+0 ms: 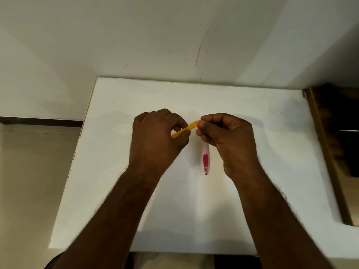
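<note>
A yellow-orange pen point(189, 127) is held slantwise above the middle of the white table point(120, 187). My left hand point(156, 140) grips its lower barrel with curled fingers. My right hand point(226, 139) pinches its orange upper end between thumb and fingertips. On the table below my right hand lies a clear pen with a pink grip point(206, 160), its tip pointing toward me and its far end hidden under my fingers.
A white wall stands right behind the table. The floor drops away beyond the table's left edge point(77, 144). A brown wooden edge with a dark gap point(330, 152) borders the table on the right.
</note>
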`<state>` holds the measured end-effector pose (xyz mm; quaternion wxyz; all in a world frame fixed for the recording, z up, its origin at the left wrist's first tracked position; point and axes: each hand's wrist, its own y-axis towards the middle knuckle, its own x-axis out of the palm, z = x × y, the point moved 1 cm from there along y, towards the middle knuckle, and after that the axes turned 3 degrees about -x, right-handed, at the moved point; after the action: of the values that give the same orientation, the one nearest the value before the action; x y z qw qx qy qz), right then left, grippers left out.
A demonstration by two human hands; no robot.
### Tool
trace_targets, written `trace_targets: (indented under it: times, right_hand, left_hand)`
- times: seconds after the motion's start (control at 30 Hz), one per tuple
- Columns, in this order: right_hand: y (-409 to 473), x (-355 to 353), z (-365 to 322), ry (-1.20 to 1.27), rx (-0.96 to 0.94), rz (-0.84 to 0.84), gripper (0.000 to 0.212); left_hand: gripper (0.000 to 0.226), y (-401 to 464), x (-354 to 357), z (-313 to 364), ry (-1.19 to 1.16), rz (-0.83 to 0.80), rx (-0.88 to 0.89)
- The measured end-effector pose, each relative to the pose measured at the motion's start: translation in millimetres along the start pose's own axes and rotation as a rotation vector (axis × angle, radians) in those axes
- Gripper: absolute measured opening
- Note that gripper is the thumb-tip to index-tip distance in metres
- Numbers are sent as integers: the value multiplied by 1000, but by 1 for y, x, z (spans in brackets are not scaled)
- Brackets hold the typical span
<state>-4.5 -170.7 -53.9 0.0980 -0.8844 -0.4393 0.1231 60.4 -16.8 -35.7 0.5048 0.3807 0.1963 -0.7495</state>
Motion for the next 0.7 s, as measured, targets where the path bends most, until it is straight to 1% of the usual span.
trace_targets:
  times: [0.17,0.23,0.37,0.47,0.57,0.63,0.7]
  right_hand:
    - [2,-2,0,-122,-74,-33,12]
    - [2,-2,1,-153,-85,-49,10]
    - [1,0,1,-164,-84,-75,11]
    - [0,1,1,-155,-72,-108,16]
    - [-2,6,1,-240,-115,-124,21]
    - [-3,8,0,-305,-158,-100,22]
    - [-2,7,-1,-359,-175,-54,22]
  left_hand:
    - [15,1,0,-1,32,-12,24]
    - [15,1,1,-1,38,-13,27]
    - [10,-1,4,-3,-3,11,-31]
    - [8,-3,8,-3,-24,11,-123]
    - [13,-4,13,-5,0,6,-294]
    - [15,-4,15,-8,12,5,-417]
    - [15,-4,16,-10,27,-3,-488]
